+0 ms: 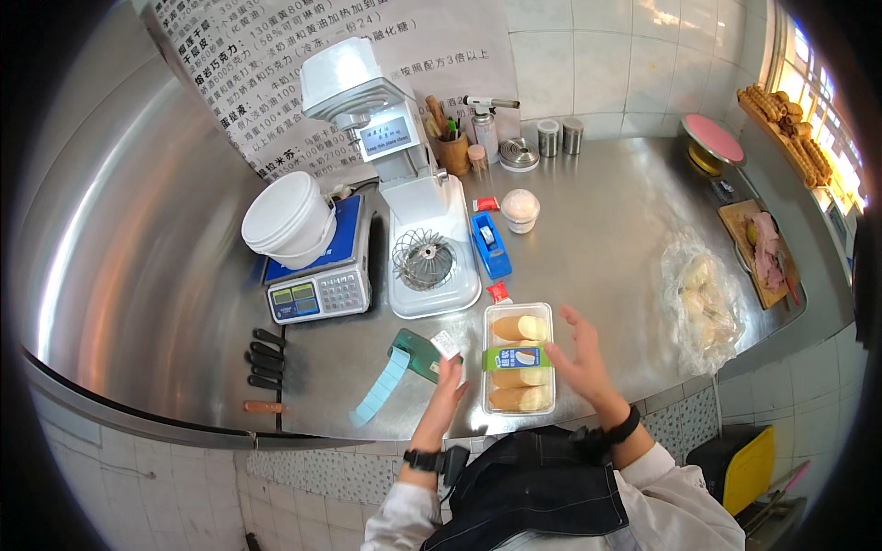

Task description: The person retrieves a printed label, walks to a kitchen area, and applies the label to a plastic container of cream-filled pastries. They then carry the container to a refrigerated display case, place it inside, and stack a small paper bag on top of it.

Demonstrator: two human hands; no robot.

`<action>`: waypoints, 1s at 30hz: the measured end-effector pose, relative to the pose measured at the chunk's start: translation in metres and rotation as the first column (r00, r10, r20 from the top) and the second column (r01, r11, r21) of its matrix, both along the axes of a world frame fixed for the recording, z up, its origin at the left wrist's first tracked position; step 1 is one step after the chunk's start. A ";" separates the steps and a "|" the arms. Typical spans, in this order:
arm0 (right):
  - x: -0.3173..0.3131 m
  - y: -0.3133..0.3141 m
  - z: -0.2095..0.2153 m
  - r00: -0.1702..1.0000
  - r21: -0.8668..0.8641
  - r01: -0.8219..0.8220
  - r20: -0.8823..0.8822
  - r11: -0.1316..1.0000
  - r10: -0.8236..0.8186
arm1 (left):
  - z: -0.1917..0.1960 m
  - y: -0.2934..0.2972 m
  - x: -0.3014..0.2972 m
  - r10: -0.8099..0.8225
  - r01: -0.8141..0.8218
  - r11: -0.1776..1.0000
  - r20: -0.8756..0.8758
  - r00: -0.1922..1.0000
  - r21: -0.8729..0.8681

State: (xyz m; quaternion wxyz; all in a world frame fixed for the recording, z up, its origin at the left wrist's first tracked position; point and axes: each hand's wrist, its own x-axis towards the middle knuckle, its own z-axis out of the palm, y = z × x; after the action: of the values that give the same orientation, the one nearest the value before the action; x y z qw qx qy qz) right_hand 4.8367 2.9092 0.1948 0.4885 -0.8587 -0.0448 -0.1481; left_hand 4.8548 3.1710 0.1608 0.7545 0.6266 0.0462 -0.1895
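A: How are the hands posing?
B: The left hand (445, 390) is reaching in from the near edge, turning side-on, its fingers pointing toward the far side. The right hand (583, 363) is angling in from the near right, thumb pointing left.
A: Is either gripping anything?
B: The right is spreading its fingers wide, with nothing showing in its hold; I can't tell whether its thumb is touching the clear plastic box (516, 309). A white label (446, 343) is showing at the left fingertips, but I can't tell whether they are pinching it.
A: Where is the box sitting?
B: Between the hands, on the near part of the steel table (606, 239).
A: And the counts?
B: Three pastry rolls (516, 328) are showing inside, with one green-and-blue band (516, 358) crossing the box. Beyond it, two red packets (499, 292) are lying near one blue tape dispenser (496, 264). Two metal canisters (548, 138) are standing at the far side. On the left, one white bucket (289, 220) is resting on one digital scale (322, 298).
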 end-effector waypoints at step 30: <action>-0.032 0.195 0.022 0.103 0.930 -0.111 -0.339 0.350 0.935 | 0.050 0.104 -0.216 0.594 -0.587 0.801 0.035 0.803 -0.119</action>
State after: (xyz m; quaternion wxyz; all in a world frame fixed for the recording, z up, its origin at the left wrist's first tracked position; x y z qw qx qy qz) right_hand 4.8048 3.1038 0.2166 0.7294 -0.4100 -0.0693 0.5432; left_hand 4.6386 3.2745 0.2109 0.8081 0.5479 0.2030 0.0750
